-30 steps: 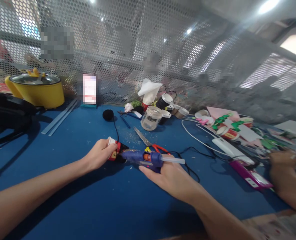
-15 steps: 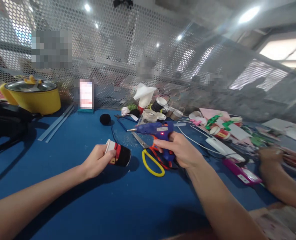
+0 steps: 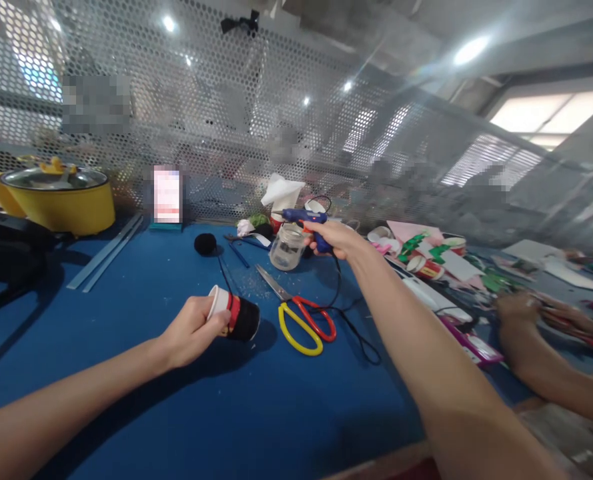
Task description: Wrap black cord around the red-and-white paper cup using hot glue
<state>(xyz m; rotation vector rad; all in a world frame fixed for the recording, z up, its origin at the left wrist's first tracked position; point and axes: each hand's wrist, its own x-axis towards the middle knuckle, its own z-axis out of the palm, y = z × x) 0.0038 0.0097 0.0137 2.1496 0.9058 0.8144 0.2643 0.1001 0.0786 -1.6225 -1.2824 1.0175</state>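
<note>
My left hand is closed around a paper cup tipped on its side, its white rim to the left and its lower part wrapped in black yarn. A strand runs from it to a black yarn ball. My right hand grips a blue glue gun by its handle, nozzle pointing left, just above and behind a clear jar. Scissors with one yellow and one red handle lie between my hands, blades part open. A black cord trails near them.
A yellow pot with a glass lid and a lit phone stand at the back left. Two pale strips lie nearby. Paper scraps and a purple power strip are on the right, beside another person's hand.
My right hand has carried the glue gun away from me, from above the scissors to the jar, uncovering the red handle. My left hand still holds the cup in much the same place.
</note>
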